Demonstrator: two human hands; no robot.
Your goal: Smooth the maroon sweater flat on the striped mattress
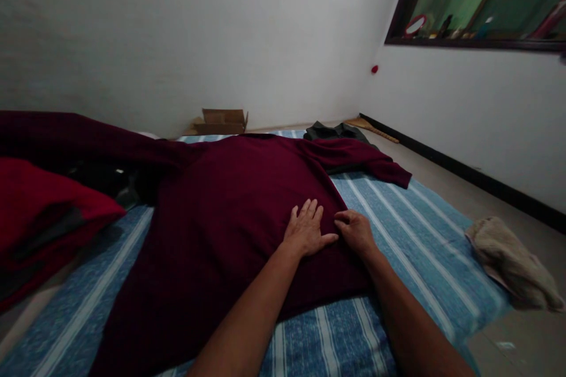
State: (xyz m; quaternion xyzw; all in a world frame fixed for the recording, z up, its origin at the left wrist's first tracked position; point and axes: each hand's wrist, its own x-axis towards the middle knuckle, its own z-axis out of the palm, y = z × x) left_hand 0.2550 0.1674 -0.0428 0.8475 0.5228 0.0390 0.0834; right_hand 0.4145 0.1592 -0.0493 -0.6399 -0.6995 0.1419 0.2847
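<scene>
A maroon long-sleeved sweater [230, 206] lies spread over a blue striped bedsheet [415, 241], its neck end toward the wall and a sleeve out to each side. Flat on the fabric, right of the sweater's middle, rests my left hand [306, 230], fingers spread and holding nothing. Just to its right, my right hand [355, 231] has its thumb and fingers pinched together on the cloth by the sweater's right side edge. The pinched bit of cloth is mostly hidden by the fingers.
Red clothing [48, 212] is heaped at the left, beside dark items. A dark garment [338, 131] lies behind the right sleeve. A cardboard box [221, 122] stands by the wall. At the bed's right edge hangs a beige cloth [508, 256]. A window [481, 0] is upper right.
</scene>
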